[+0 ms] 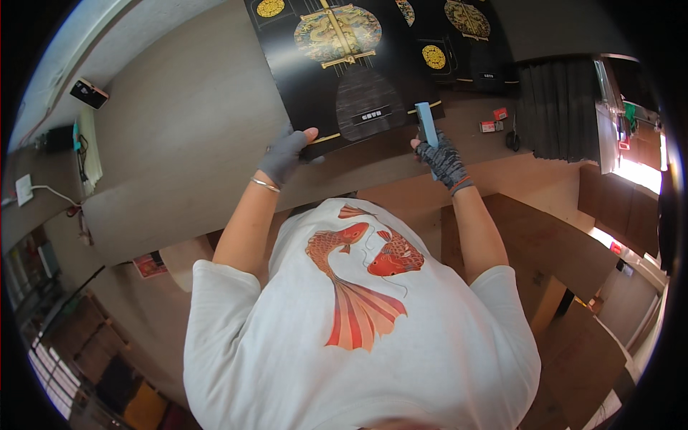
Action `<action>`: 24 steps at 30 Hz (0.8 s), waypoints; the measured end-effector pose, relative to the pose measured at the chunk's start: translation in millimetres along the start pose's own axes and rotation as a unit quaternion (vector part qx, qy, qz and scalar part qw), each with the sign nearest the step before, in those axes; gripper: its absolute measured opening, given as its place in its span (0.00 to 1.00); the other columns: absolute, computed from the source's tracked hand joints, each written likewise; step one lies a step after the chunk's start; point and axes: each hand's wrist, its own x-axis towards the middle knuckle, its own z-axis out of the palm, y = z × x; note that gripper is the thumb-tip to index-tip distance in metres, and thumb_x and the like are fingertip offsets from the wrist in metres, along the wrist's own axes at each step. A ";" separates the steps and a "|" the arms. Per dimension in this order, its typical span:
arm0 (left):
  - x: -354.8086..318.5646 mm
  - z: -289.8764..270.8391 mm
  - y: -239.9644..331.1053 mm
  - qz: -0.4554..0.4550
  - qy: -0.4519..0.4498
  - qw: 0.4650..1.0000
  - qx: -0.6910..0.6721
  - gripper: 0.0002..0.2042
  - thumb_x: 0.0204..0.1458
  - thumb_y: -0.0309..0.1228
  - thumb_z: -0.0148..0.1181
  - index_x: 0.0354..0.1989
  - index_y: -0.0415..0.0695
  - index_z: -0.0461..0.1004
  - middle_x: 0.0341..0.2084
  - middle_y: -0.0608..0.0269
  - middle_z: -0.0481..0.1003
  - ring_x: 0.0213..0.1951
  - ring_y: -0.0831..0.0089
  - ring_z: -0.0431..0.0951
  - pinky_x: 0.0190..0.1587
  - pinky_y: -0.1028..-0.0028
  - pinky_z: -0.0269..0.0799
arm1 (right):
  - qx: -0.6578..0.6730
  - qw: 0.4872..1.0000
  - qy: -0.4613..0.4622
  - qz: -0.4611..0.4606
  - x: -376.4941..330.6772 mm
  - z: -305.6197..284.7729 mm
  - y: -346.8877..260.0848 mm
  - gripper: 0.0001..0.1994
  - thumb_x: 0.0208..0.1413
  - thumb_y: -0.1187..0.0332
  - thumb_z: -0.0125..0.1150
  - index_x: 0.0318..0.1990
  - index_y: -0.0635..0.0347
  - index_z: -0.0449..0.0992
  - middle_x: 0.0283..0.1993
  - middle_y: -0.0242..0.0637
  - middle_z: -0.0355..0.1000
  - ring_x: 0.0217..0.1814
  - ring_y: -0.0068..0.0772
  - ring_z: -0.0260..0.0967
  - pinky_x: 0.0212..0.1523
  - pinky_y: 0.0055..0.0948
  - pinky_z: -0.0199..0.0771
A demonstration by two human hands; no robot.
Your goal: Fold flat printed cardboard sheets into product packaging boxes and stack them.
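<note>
A large glossy black printed sheet (pixel 308 93) with gold and coloured ornament lies on the table, its near edge facing me. My left hand (pixel 287 152), in a grey glove with the thumb tip bare, pinches the near left corner, thumb on top and fingers partly beneath. Near the right corner, my right hand (pixel 443 159), in a dark patterned fingerless glove, is closed around a long light-blue bar-shaped tool (pixel 426 123). The tool points away from me beside the sheet's edge; its exact kind is unclear.
Another black printed sheet (pixel 476 54) lies at the far right. Small red-and-white boxes (pixel 491 126) and black scissors (pixel 512 140) rest on the grey-brown table (pixel 186 136). A dark pleated cloth (pixel 557 107) hangs further right. Brown boards (pixel 530 236) stand below the table's right side.
</note>
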 end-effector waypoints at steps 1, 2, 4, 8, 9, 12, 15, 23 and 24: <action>0.3 -1.8 0.7 0.000 -0.001 1.000 0.001 0.16 0.55 0.33 0.61 0.47 0.38 0.68 0.38 0.58 0.74 0.36 0.71 0.79 0.33 0.71 0.81 | -0.009 1.000 0.012 0.011 0.2 -4.9 0.4 0.17 0.52 0.63 0.68 0.44 0.60 0.71 0.33 0.31 0.71 0.31 0.23 0.71 0.35 0.25 0.76; 0.8 -4.6 1.4 -0.007 -0.001 1.000 0.005 0.16 0.55 0.32 0.62 0.47 0.38 0.68 0.38 0.58 0.75 0.35 0.72 0.79 0.32 0.71 0.81 | -0.019 0.999 0.024 0.022 0.2 -8.8 1.0 0.16 0.52 0.64 0.67 0.44 0.60 0.71 0.34 0.31 0.71 0.31 0.22 0.71 0.35 0.24 0.76; 1.3 -7.8 2.6 -0.013 0.001 1.000 0.009 0.16 0.55 0.32 0.62 0.48 0.38 0.68 0.38 0.59 0.75 0.35 0.72 0.79 0.32 0.71 0.81 | -0.028 0.999 0.027 0.011 0.5 -13.1 4.9 0.16 0.52 0.63 0.68 0.43 0.60 0.72 0.33 0.31 0.71 0.30 0.22 0.71 0.34 0.24 0.76; 2.3 -11.3 3.8 -0.007 -0.024 1.000 0.016 0.17 0.55 0.32 0.61 0.50 0.38 0.68 0.38 0.59 0.75 0.33 0.72 0.79 0.30 0.71 0.80 | -0.117 0.993 0.026 0.003 2.4 -14.5 5.9 0.14 0.52 0.61 0.68 0.40 0.59 0.73 0.27 0.30 0.70 0.27 0.22 0.70 0.29 0.26 0.73; 2.5 -12.3 3.6 -0.008 -0.026 1.000 0.014 0.18 0.55 0.31 0.61 0.51 0.38 0.68 0.38 0.59 0.75 0.33 0.73 0.79 0.29 0.71 0.80 | -0.117 0.993 0.025 0.002 2.0 -12.4 4.4 0.14 0.52 0.61 0.68 0.40 0.59 0.73 0.27 0.30 0.70 0.27 0.22 0.70 0.29 0.26 0.73; 2.1 -16.3 2.8 -0.002 -0.040 0.999 0.027 0.19 0.55 0.31 0.59 0.54 0.39 0.66 0.40 0.60 0.75 0.35 0.73 0.79 0.31 0.71 0.79 | -0.136 0.989 0.047 0.036 -0.4 -5.6 1.8 0.13 0.53 0.61 0.67 0.38 0.59 0.73 0.24 0.30 0.69 0.23 0.22 0.67 0.26 0.27 0.71; -1.7 -16.5 0.1 0.028 -0.037 0.999 0.022 0.22 0.56 0.33 0.58 0.59 0.42 0.64 0.44 0.62 0.74 0.40 0.74 0.78 0.35 0.73 0.78 | -0.135 0.988 0.039 0.055 -1.4 -0.9 3.8 0.17 0.52 0.57 0.68 0.40 0.59 0.73 0.26 0.31 0.69 0.20 0.23 0.66 0.25 0.27 0.71; -71.1 -138.0 27.2 0.152 0.135 0.977 0.065 0.28 0.54 0.36 0.61 0.63 0.46 0.60 0.45 0.66 0.73 0.38 0.76 0.77 0.35 0.75 0.74 | -0.128 0.981 -0.128 -0.072 -24.5 55.8 13.2 0.28 0.49 0.51 0.70 0.50 0.60 0.69 0.36 0.35 0.70 0.39 0.26 0.70 0.35 0.28 0.75; -77.1 -172.8 29.4 0.105 0.176 0.973 0.105 0.29 0.53 0.36 0.60 0.64 0.49 0.60 0.43 0.66 0.74 0.35 0.77 0.76 0.28 0.75 0.73 | -0.125 0.976 -0.168 -0.053 -24.5 57.8 16.5 0.28 0.50 0.53 0.70 0.52 0.59 0.67 0.36 0.34 0.69 0.41 0.25 0.70 0.36 0.27 0.75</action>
